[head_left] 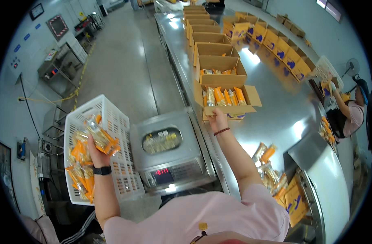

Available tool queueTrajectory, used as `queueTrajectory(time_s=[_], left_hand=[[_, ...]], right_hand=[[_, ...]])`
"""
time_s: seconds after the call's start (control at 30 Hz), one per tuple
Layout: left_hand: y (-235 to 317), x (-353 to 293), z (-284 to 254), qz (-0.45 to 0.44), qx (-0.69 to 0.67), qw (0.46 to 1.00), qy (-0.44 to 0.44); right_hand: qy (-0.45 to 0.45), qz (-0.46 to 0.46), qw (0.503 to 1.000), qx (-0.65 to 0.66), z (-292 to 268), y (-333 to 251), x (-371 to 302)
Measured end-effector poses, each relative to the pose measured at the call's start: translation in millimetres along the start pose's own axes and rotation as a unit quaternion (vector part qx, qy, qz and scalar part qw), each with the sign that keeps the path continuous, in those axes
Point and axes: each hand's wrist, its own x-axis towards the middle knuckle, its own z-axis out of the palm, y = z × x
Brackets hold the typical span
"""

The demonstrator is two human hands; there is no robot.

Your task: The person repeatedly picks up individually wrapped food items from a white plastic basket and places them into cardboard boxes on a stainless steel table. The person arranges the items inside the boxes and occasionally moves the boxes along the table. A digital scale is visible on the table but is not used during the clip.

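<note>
At the white plastic basket [128,171] on the left, my left hand [97,153] is closed around an orange-and-clear food packet [101,138]; it may hold more than one. More such packets [84,183] lie in the basket below. My right hand [218,121] grips the near flap of an open cardboard box [252,96] on the metal table. Several orange-and-clear packets [220,96] stand upright in that box. Between my arms sits a weighing scale [169,136] with a lit red display and a shallow metal pan on top.
A row of open cardboard boxes [212,38] runs away along the metal table [271,110]. More boxes [279,48] line its far right side. Loose packets [271,175] lie right of my right arm. A co-worker [350,112] stands at the right, hand by a box.
</note>
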Motion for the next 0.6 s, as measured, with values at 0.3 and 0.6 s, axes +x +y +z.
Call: queueTrajectory(time_s=[0.3, 0.6], left_hand=[[3, 3, -7, 0.010, -0.004, 1.000, 0.022], [20, -5, 14, 0.088, -0.084, 0.990, -0.069]], right_hand=[[-0.308, 0.028, 0.419, -0.854, 9, -42, 83], [-0.165, 0.061, 0.373, -0.911, -54, -16, 8]])
